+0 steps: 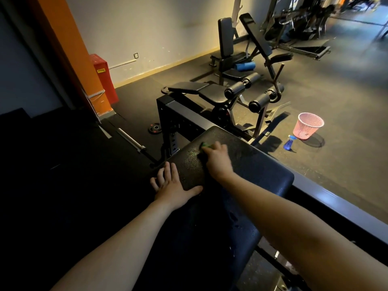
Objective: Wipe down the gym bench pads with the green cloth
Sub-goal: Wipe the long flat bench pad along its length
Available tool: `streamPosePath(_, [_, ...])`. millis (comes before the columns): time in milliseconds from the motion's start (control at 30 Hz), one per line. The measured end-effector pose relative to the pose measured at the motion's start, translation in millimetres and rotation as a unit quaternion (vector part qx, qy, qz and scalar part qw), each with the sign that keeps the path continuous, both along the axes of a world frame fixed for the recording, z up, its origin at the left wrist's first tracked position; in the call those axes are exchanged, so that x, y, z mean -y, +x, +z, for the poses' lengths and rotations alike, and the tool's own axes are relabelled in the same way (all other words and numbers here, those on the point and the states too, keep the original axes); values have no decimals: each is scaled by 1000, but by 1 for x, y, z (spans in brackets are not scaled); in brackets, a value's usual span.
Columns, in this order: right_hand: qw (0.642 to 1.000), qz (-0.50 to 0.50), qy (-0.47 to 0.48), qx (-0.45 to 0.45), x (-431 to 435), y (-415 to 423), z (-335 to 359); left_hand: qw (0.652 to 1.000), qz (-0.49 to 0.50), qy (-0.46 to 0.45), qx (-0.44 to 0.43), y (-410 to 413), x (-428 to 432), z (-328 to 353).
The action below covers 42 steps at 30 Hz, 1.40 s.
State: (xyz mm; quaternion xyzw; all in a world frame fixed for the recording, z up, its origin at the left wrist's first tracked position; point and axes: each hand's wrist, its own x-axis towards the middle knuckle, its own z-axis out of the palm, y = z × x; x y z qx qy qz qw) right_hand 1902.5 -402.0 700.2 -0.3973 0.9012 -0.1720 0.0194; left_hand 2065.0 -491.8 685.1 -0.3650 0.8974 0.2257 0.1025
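Under the right hand [217,159] on the bench pad [252,162], the green cloth [205,145], seemingly clutched, only a corner showing.

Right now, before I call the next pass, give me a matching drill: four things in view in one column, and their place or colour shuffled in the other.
Things
1. green cloth
2. left hand
3. spray bottle
4. basket

Place or colour
a. blue, standing on the floor
b. pink, upright on the floor
c. held under the right hand on the bench pad
d. resting on the bench pad's left edge

Pairs: 1-c, 2-d, 3-a, 4-b
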Motion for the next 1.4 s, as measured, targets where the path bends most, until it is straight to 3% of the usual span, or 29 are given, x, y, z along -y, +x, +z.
streamPosePath(67, [997, -77, -5, 23, -9, -21, -1, 1000, 5, -8, -7, 1, -3, -2])
streamPosePath(167, [994, -99, -7, 52, -6, -15, -4, 1000, 11, -15, -1, -1, -2, -1])
streamPosePath(433, [992, 83, -28, 86, 14, 45, -5, 1000, 18, -12, 1, -4, -1, 4])
streamPosePath(533, [990, 122, -43, 61, 12, 48, -7, 1000, 19, -5, -6, -5, 0, 8])
streamPosePath(667, [998, 27, -47, 19, 12, -2, -1, 996, 77, -21, -44, -8, 11, 15])
streamPosePath(767, [994, -67, -64, 54, 18, -41, 2, 994, 106, -22, -25, -11, 19, 14])
streamPosePath(833, [992, -78, -62, 79, 26, -46, -1, 994, 106, -13, 1, -14, 22, 15])
streamPosePath(967, [994, -12, -61, 91, 49, -24, -7, 994, 106, 8, 20, -16, 25, 20])
streamPosePath(1167, [968, 226, -71, 82, 63, 35, -13, 992, 129, 11, 8, -19, 29, 17])
streamPosePath(1267, [971, 227, -65, 30, 64, 7, -15, 990, 137, 19, -5, -19, 28, 19])
streamPosePath(1400, [990, 139, -38, -12, 69, -48, -14, 987, 144, 52, 40, -27, 33, 26])
